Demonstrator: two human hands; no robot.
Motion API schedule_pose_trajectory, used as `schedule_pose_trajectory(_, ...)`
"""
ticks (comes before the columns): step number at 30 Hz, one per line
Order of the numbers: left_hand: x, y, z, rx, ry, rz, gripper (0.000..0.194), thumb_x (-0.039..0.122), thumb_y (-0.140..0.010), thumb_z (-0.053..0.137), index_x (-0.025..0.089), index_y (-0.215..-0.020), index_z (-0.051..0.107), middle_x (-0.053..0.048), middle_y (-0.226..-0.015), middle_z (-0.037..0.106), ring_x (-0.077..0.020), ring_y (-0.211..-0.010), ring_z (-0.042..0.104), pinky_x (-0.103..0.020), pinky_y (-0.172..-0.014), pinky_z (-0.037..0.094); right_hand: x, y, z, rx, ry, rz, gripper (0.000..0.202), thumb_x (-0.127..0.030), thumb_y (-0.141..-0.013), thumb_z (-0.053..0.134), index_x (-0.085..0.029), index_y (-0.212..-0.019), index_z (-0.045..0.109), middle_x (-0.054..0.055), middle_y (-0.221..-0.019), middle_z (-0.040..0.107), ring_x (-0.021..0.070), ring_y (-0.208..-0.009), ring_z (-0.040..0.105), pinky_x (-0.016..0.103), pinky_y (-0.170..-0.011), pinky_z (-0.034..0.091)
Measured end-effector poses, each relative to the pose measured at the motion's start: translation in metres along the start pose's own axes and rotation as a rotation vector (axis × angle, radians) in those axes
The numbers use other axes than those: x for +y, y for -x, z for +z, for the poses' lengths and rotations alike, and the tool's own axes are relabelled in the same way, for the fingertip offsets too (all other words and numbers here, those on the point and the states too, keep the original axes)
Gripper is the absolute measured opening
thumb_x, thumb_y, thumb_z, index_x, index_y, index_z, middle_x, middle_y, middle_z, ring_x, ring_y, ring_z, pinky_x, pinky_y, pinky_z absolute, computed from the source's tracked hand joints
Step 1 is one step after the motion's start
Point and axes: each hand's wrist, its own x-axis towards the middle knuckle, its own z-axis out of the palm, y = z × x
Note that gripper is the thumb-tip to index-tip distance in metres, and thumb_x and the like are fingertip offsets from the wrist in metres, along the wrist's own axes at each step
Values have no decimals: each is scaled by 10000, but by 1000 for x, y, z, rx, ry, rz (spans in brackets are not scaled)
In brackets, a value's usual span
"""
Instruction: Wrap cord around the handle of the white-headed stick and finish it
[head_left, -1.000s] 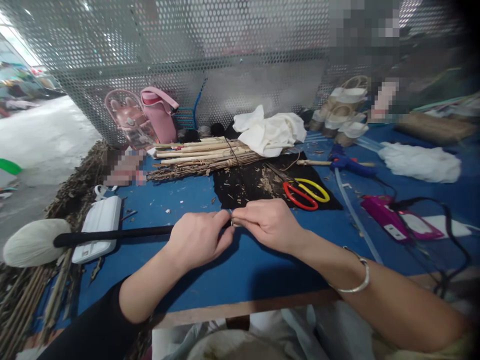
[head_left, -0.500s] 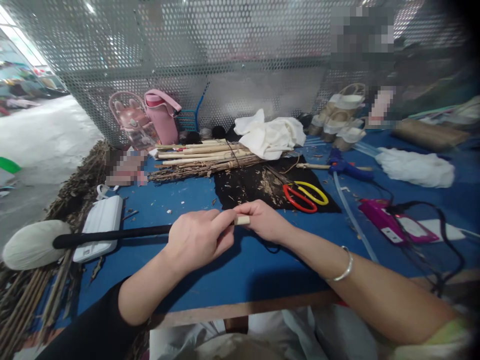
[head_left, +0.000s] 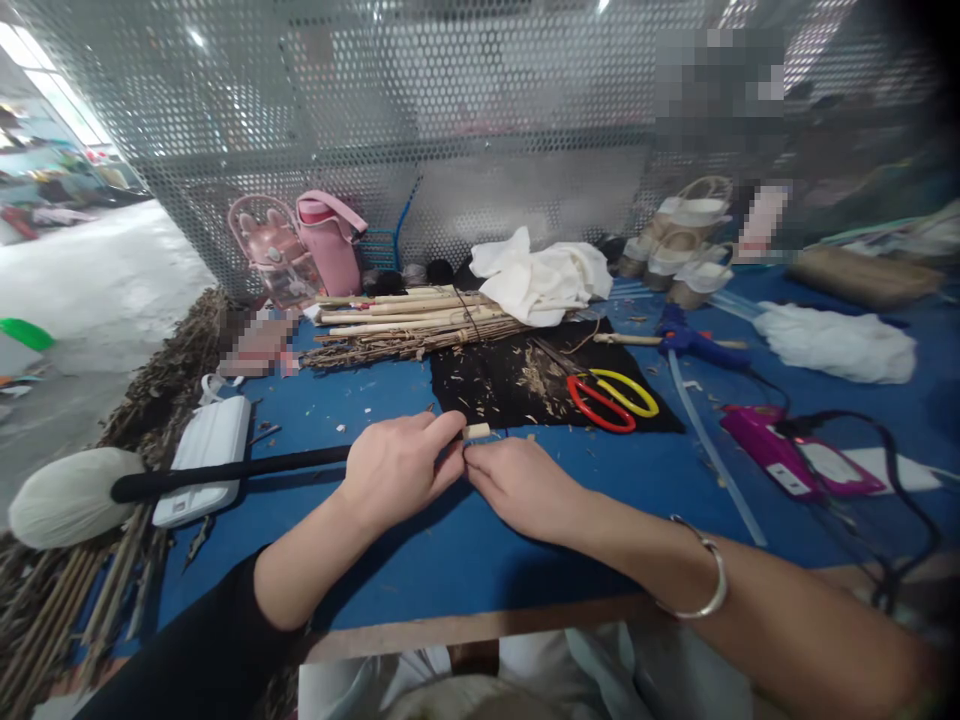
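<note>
Two hands: left hand (head_left: pixel 401 465) and right hand (head_left: pixel 525 490) come together above the desk (head_left: pixel 420 580), their fingertips touching or nearly so.
Left grip: closed around the stick (head_left: pixel 262 467) near its right end, thumb and fingers wrapped over it.
Right fingers: bent and bunched at the stick's end, just below its pale tip (head_left: pixel 477 431) — whether they pinch anything cannot be told.
Stick: wrapped in black, lying crosswise, its bare tip poking out past the left hand.
Ball: a white one (head_left: pixel 79 497) sits on the stick's far left end, over dry stems (head_left: pixel 67 590).
White box: under the stick's left part (head_left: pixel 202 440); contact between the two is unclear.
Scissors: red and yellow handles (head_left: pixel 611 400), beyond the right hand, partly on a black cloth (head_left: pixel 487 390) strewn with shavings.
Bundle: pale sticks and twigs (head_left: pixel 405 322) behind the hands, partly under a white cloth (head_left: pixel 540 275).
Glue gun: blue (head_left: pixel 701 340), right of the scissors — a purple device (head_left: pixel 799 450) nearer the person.
</note>
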Motion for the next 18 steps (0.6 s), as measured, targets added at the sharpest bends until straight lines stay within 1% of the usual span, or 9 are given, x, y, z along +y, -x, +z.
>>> schedule_pose_trajectory(2,0,0,0,-21,10,5,202,357,-883,374,260,-948,538,27,-757,639,-159,-649,597,-255,-500,280,-2,3,-6,4,75,-75,262,-218,-893,407,-152,-714,586,55,-723,662,151,-631,573,246,-555,288)
schedule_pose_trajectory(6,1,0,-1,-75,25,3,194,354,-878,371,251,-910,532,29,-743,640,-169,-652,611,-257,-503,302,2,6,-18,51,121,-257,261,-224,-909,394,-157,-770,604,44,-754,668,143,-656,583,241,-571,312)
schedule_pose_trajectory(8,2,0,-1,-115,24,23,188,345,-870,373,241,-871,529,28,-722,639,-174,-635,616,-259,-494,303,7,6,-22,89,137,-322,260,-205,-904,401,-157,-769,618,41,-750,668,138,-662,584,239,-577,320)
schedule_pose_trajectory(10,4,2,-1,-140,16,37,190,342,-864,373,230,-845,525,23,-708,641,-180,-616,618,-261,-482,301,11,5,-24,135,123,-356,249,-197,-900,417,-156,-793,639,44,-755,672,135,-676,587,235,-591,334)
schedule_pose_trajectory(13,6,5,-4,-110,8,29,186,342,-851,385,218,-840,522,14,-698,648,-186,-594,619,-264,-471,307,17,0,-27,196,-2,-327,244,-229,-900,451,-156,-836,675,47,-772,685,133,-691,595,228,-609,361)
schedule_pose_trajectory(15,7,7,-7,-66,20,26,177,345,-840,406,213,-842,523,15,-685,649,-182,-577,617,-263,-467,313,20,-5,-27,211,-191,-254,221,-248,-884,493,-163,-847,694,34,-795,699,129,-710,608,218,-635,388)
schedule_pose_trajectory(18,7,10,-9,-6,41,50,201,385,-833,432,208,-846,527,20,-665,644,-175,-554,611,-260,-452,312,22,-13,-23,147,-520,-91,184,-264,-837,558,-160,-819,708,11,-790,704,126,-720,612,208,-663,416)
